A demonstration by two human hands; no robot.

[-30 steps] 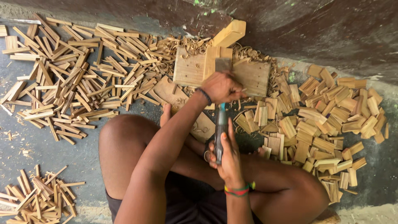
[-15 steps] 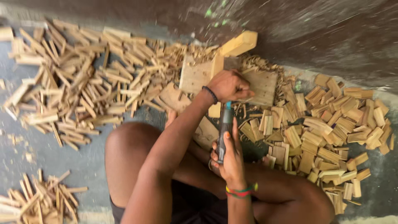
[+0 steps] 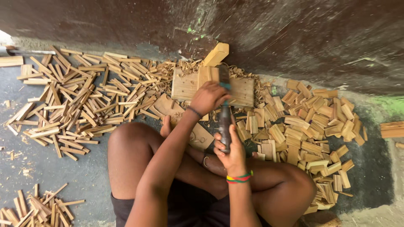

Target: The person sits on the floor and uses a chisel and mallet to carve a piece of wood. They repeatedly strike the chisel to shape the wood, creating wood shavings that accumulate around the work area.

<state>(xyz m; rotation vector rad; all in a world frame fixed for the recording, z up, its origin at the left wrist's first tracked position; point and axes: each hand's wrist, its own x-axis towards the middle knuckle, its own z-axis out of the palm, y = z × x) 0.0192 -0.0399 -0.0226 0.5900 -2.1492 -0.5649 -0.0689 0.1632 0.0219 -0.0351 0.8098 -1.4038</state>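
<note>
Pale split wood throughout, on a grey concrete floor (image 3: 71,168) below a dark stained wall (image 3: 294,38).

Block (image 3: 185,86): flat wooden board, far centre, at the wall's foot. A small piece (image 3: 207,75) stands upright on it.

Left hand (image 3: 208,97): fingers curled shut on the small piece, steadying it on the block; dark band at the wrist.

Right hand (image 3: 230,151): fingers closed round the grey handle of a blade (image 3: 224,111), near of the left hand. The blade runs far from the fist, its tip against the top of the small piece. Striped red, yellow and green wristband (image 3: 239,178).

Offcut (image 3: 216,54): thick, pale, tilted, just beyond the block against the wall.

Sticks (image 3: 84,101): broad heap of thin split lengths, left of the block, lying at all angles.

Second stick heap (image 3: 33,208): smaller, near left corner.

Chunks (image 3: 311,130): heap of short, wider pieces, right of the block, reaching to the near right.

Shavings (image 3: 176,67): curled, around the block's far edge.

Plank (image 3: 392,129): single, far right edge, apart from the chunks.

Person seated cross-legged, bare knees either side of the hands, dark shorts (image 3: 185,210).

No packages, labels or signs can be made out.
</note>
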